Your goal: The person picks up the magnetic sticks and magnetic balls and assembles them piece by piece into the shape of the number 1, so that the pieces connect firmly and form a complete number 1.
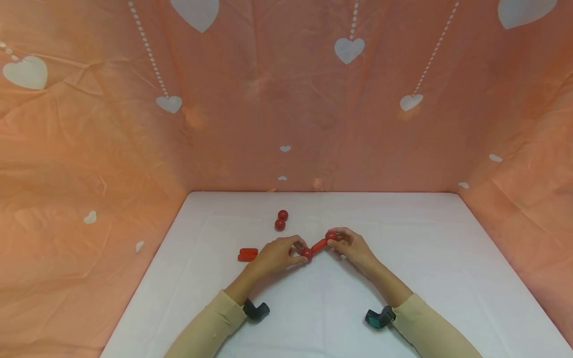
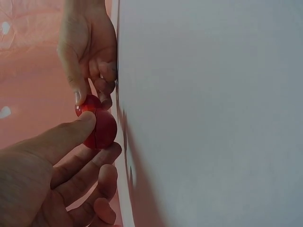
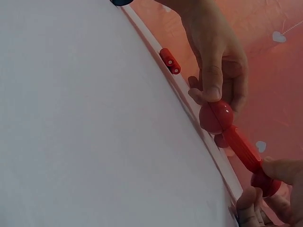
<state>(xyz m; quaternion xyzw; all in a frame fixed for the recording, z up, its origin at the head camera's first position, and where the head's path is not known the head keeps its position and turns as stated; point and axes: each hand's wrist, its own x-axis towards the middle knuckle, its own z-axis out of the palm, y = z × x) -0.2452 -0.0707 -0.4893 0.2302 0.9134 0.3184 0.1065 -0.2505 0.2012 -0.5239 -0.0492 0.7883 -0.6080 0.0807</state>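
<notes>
The left hand and right hand pinched red balls joined by a red rod; two loose balls lay farther away, two loose rods left.

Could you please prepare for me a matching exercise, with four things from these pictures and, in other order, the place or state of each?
Column one
1. two unheld balls
2. two unheld rods
3. third rod
4. left hand

Column two
A. pinching the left-end ball
B. farthest back on the white table
C. between two held balls
D. lying side by side on the left

Pairs: 1-B, 2-D, 3-C, 4-A
</notes>
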